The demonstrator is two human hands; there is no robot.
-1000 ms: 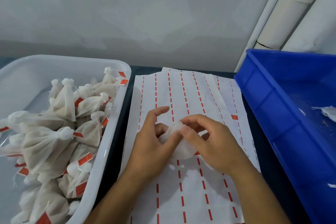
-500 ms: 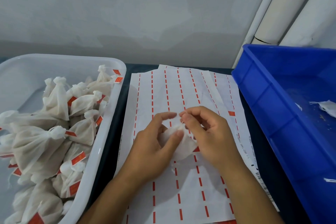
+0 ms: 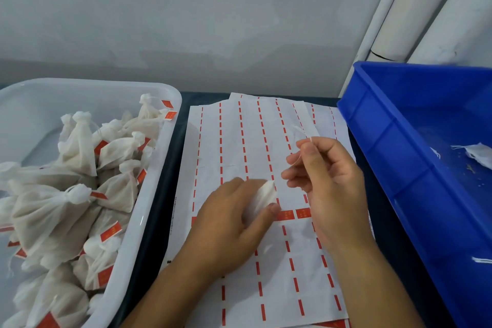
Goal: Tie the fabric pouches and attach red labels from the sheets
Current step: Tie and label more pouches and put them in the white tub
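Observation:
My left hand (image 3: 229, 224) grips a small white fabric pouch (image 3: 262, 200) and holds it down on the label sheets (image 3: 239, 146), white backing paper with rows of red marks. Most of the pouch is hidden under my fingers. My right hand (image 3: 324, 181) is raised to the right of the pouch and pinches its thin white string (image 3: 302, 132) between thumb and forefinger, the string's end sticking up past my fingertips. Two whole red labels (image 3: 294, 214) lie on the sheet between my hands.
A white tray (image 3: 149, 210) on the left holds several tied pouches with red labels. A blue bin (image 3: 399, 162) on the right holds a few white pouches and scraps. The wall and white pipes stand behind the dark table.
My right hand has pulled away from the pouch, up and to the right, drawing the string out. My left hand has stayed on the pouch.

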